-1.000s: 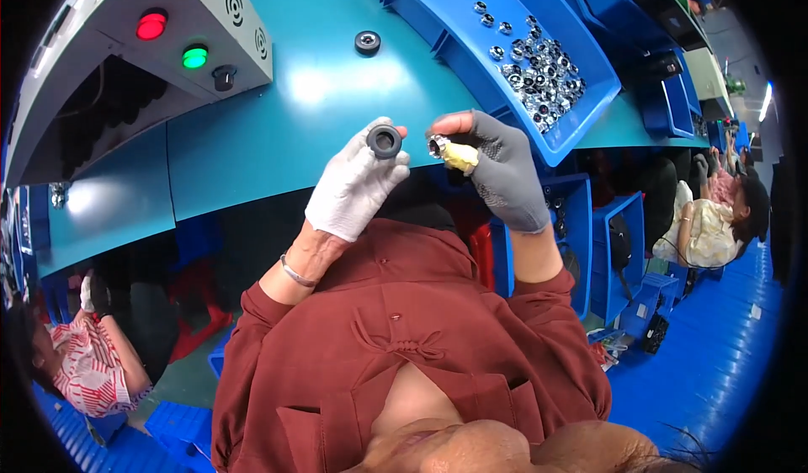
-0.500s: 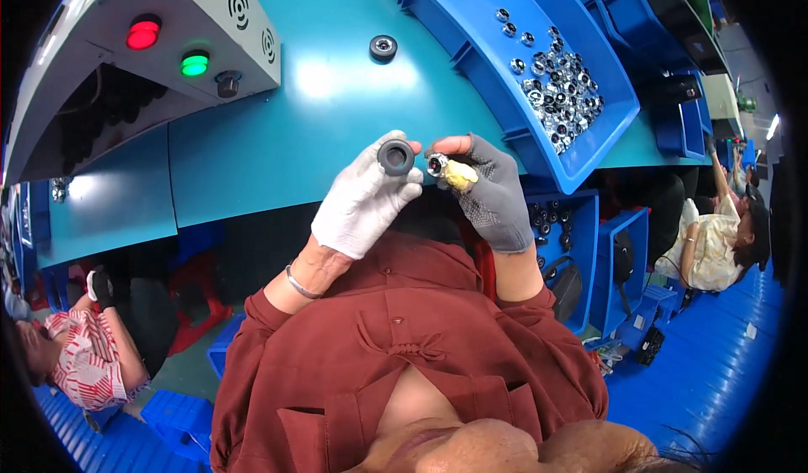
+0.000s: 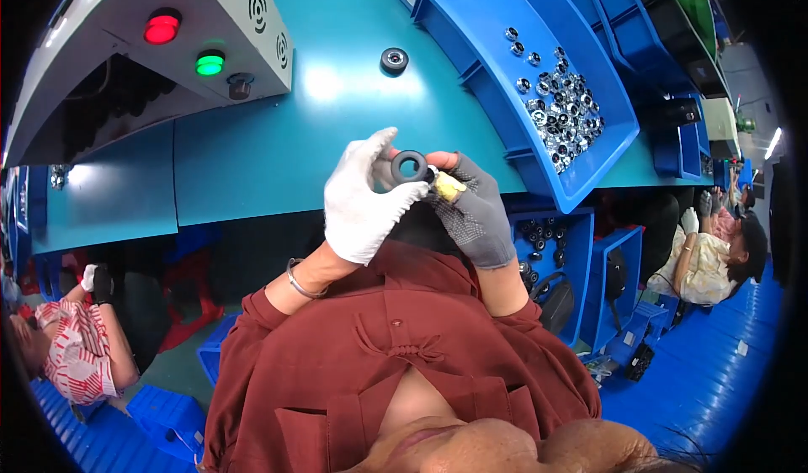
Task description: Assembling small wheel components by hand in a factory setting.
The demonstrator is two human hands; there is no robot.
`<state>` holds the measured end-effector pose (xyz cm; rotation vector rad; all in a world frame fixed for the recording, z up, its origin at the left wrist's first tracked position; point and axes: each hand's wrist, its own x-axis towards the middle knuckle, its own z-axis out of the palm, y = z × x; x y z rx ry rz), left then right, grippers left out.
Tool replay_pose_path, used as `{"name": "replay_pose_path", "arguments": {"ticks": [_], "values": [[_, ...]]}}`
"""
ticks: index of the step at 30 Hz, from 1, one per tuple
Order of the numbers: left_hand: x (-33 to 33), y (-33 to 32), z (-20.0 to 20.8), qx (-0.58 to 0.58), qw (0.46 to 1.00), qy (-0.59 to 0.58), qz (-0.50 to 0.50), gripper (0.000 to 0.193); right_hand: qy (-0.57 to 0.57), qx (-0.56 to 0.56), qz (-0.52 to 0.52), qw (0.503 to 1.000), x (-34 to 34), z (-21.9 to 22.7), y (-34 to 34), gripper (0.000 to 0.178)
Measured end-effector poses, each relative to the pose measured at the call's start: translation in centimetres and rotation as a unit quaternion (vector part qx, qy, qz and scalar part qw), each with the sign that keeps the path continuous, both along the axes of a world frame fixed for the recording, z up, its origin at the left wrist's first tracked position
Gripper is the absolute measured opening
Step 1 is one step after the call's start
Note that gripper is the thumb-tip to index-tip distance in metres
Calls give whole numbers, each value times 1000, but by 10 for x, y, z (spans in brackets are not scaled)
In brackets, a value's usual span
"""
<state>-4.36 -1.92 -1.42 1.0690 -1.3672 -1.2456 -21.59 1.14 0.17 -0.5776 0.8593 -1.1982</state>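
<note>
A small black rubber-like ring (image 3: 410, 167) with an open centre is pinched between the fingers of my left hand (image 3: 358, 199), which wears a white glove. Right beside it, my right hand (image 3: 480, 216), in a grey glove, grips a small shiny metal hub (image 3: 432, 175), mostly hidden behind the ring and fingers. Something yellow (image 3: 449, 188) covers a finger of that glove. Ring and hub are close together; whether they touch I cannot tell. Farther off on the teal table lies a black wheel (image 3: 394, 61) with a metal centre.
A blue tray (image 3: 492, 107) at the right holds many shiny metal hubs (image 3: 564, 115). At the left stands a grey machine (image 3: 244, 18) with red and green lamps. Below the table edge, a blue bin (image 3: 576, 284) holds black parts. Other people sit at both sides.
My hands have come together, bringing the ring next to the hub. The ring has turned, so teal table now shows through its hole. The view has shifted slightly.
</note>
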Motion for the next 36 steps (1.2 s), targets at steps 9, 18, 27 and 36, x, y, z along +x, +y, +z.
{"name": "replay_pose_path", "arguments": {"ticks": [9, 18, 27, 36], "values": [[-2, 1, 9, -93, 990, -96, 32, 64, -62, -5, 27, 998, 9, -11, 1, 32], [0, 0, 19, -117, 985, -118, 52, 55, -39, -59, 22, 997, 15, -16, 2, 35], [1, 1, 19, -92, 989, -100, 50, 43, -55, -35, -4, 998, 27, -16, 3, 35], [3, 2, 8, -13, 999, -36, 2, 31, 295, -197, -162, 921, 35, -12, -7, 29]]}}
